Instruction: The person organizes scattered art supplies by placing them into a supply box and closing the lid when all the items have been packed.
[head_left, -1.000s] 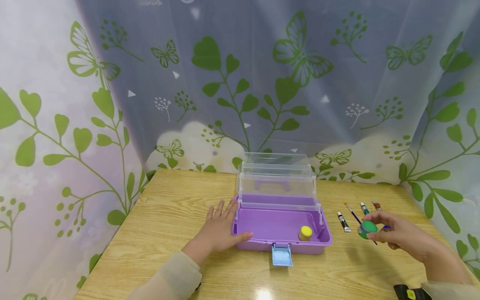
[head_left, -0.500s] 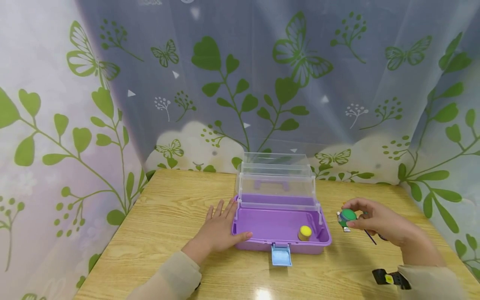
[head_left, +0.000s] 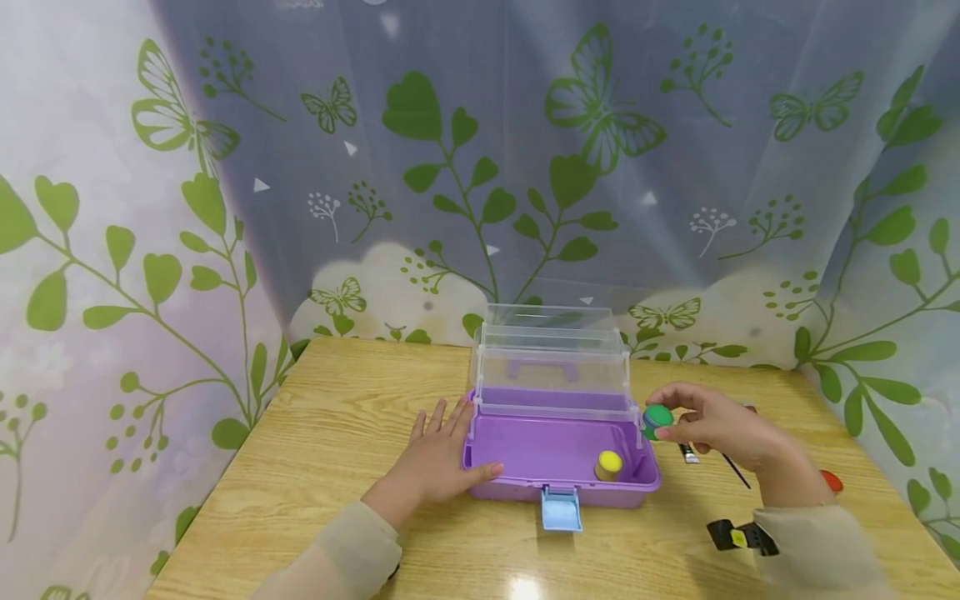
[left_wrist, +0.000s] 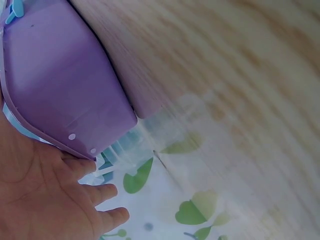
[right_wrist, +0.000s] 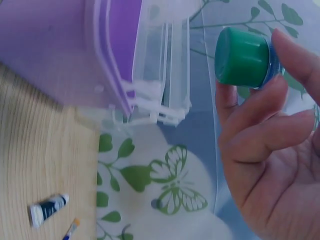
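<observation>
The surface (head_left: 300,467) is pale wood with streaky grain, and a bright patch of glare (head_left: 525,588) sits at its near edge; behind it hangs a grey-blue cloth (head_left: 675,167) printed with green leafy stems, small white triangles and butterflies — a large butterfly (head_left: 604,104) high up right of centre, a smaller butterfly (head_left: 330,106) to its left; pale cloud shapes run along the cloth's foot; a lighter cloth (head_left: 90,267) with similar sprigs covers the left side; towards the right lie a small dark-labelled tube (right_wrist: 49,210), a thin paintbrush (right_wrist: 71,230) with an orange tip, and a round red thing (head_left: 832,481) — partly hidden.
</observation>
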